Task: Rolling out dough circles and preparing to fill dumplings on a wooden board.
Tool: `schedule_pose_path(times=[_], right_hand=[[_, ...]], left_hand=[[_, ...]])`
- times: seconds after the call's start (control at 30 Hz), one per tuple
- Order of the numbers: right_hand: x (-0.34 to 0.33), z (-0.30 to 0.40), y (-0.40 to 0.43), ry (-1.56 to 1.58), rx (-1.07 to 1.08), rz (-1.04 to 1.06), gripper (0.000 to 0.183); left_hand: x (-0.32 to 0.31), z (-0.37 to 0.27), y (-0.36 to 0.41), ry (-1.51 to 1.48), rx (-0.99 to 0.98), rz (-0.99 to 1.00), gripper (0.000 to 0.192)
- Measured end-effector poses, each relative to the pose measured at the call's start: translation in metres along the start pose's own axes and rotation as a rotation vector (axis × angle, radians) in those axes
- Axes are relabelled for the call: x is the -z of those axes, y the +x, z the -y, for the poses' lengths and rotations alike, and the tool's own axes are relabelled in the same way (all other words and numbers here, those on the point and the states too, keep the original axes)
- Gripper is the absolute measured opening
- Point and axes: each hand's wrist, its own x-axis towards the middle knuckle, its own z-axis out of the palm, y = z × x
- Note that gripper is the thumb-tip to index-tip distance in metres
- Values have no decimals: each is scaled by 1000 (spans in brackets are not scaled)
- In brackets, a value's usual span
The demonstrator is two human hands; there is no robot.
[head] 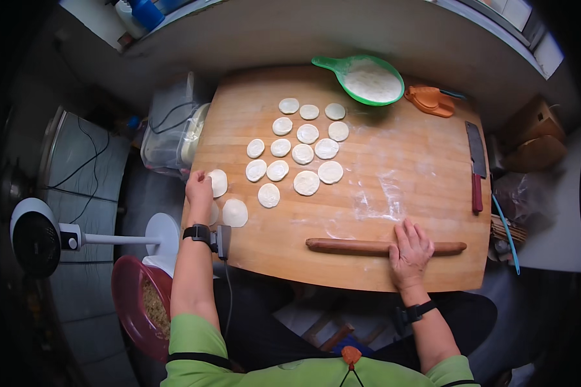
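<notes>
At the table's left edge, my left hand point(199, 190) has its thumb and fingertips pinched at the rim of a flat dough round point(218, 183). A larger thin round point(235, 213) lies just below it, and another point(213, 213) is partly hidden by my wrist. My right hand point(413, 251) lies flat across a wooden rolling pin point(353, 245), fingers extended past its far side and not wrapped around it. Several smaller floured dough discs point(306, 183) are spread in loose rows over the left and middle of the wooden tabletop point(416, 184).
A green ladle-like bowl of flour point(373, 81) stands at the back, beside an orange dumpling press point(430, 101). A red-handled cleaver point(476, 164) lies along the right edge. Left of the table are a red bowl of filling point(126, 295), a white fan point(36, 237) and plastic containers point(167, 140).
</notes>
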Motion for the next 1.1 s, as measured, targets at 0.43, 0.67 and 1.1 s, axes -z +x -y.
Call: schedule_pose_path(times=[0.43,0.67,1.1], right_hand=[[-1,-5,-1,-12,-3,-32,43],[2,-4,2,16,-3,-62,41],[2,-3,0,46,-7,-61,42]], left_hand=[[-31,-110,-117,201,-183,410,37],[-42,-117,-126,-79,-113,500,15],[-159,-284,-172,-50,-881,599,19]])
